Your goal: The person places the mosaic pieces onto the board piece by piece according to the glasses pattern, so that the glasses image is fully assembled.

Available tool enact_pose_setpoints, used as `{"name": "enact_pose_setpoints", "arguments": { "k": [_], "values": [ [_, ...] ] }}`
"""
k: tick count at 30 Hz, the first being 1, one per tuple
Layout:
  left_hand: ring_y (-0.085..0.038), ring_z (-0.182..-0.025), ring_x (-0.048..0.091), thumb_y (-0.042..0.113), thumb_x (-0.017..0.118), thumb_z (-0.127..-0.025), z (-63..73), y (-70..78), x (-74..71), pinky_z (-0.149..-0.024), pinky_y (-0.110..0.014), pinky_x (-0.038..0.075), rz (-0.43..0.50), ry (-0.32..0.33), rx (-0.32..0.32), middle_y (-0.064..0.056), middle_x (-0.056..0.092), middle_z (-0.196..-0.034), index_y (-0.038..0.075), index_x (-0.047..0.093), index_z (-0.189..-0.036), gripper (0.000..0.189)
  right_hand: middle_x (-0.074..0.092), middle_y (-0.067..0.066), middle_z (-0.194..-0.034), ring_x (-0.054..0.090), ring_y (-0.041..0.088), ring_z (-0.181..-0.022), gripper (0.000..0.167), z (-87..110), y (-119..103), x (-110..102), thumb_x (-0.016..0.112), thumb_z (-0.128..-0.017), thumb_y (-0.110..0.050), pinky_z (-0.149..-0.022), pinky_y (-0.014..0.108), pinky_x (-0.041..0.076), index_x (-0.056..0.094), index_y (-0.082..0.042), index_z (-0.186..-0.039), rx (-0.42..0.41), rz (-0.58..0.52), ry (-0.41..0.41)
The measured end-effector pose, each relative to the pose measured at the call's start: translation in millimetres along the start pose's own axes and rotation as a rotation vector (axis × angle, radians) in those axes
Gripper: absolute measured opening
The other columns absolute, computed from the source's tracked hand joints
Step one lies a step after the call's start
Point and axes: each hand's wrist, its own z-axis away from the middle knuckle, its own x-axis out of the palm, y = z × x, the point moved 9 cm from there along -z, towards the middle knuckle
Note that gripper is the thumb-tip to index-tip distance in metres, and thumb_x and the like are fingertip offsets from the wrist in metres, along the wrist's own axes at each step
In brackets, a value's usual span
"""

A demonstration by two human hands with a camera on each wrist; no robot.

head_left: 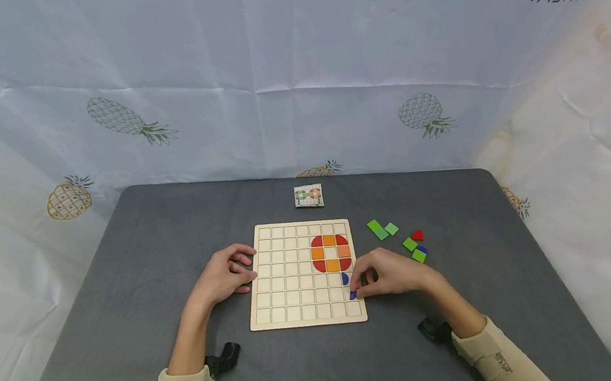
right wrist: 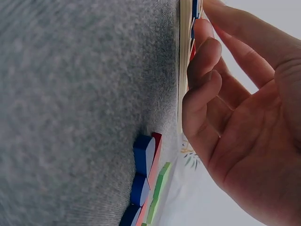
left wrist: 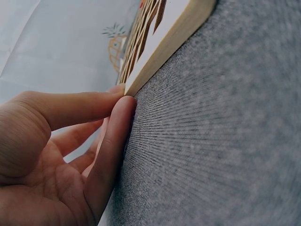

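A light wooden board (head_left: 288,282) with a square grid lies on the table. My left hand (head_left: 226,272) touches its left edge; in the left wrist view the thumb (left wrist: 89,106) and fingertips meet at the rim. My right hand (head_left: 385,271) pinches a small blue tile (head_left: 353,295) between thumb and forefinger over the board's right column. Just above it, another blue rounded tile (head_left: 345,279) lies in a grid cell. Red rounded corners (head_left: 320,266) and orange squares (head_left: 332,265) form a ring at the board's upper right. The right wrist view shows the other fingers curled.
Right of the board lie loose tiles: a green rectangle (head_left: 377,229), a light green square (head_left: 391,228), a red piece (head_left: 417,236), more green squares (head_left: 410,244) and blue rounded pieces (right wrist: 144,151). A pattern card (head_left: 308,196) lies behind the board. A pineapple-printed cloth (head_left: 276,125) hangs behind the dark table.
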Motion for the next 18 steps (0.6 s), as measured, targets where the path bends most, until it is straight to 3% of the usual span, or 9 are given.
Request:
{"name": "enact_pose_setpoints", "arguments": {
  "k": [9, 18],
  "values": [
    [-0.020, -0.083, 0.065, -0.001, 0.078, -0.096, 0.0, 0.5, 0.0, -0.068, -0.035, 0.068, 0.002, 0.000, 0.000, -0.019, 0.060, -0.115, 0.001, 0.062, -0.140, 0.047, 0.078, -0.014, -0.090, 0.063, -0.001, -0.070, 0.007, -0.6, -2.2, 2.6, 0.086, -0.096, -0.024, -0.066, 0.020, 0.057, 0.084, -0.022, -0.101, 0.007, -0.013, -0.008],
    [-0.021, -0.084, 0.065, 0.000, 0.078, -0.097, 1.1, 0.0, 0.6, -0.068, -0.034, 0.068, 0.014, -0.008, 0.005, -0.019, 0.059, -0.116, 0.000, 0.062, -0.141, 0.047, 0.078, -0.012, -0.092, 0.063, -0.001, -0.071, 0.006, 2.4, -4.7, 2.4, 0.085, -0.096, -0.022, -0.067, 0.020, 0.058, 0.083, -0.020, -0.102, -0.010, -0.028, -0.003]
  ]
}}
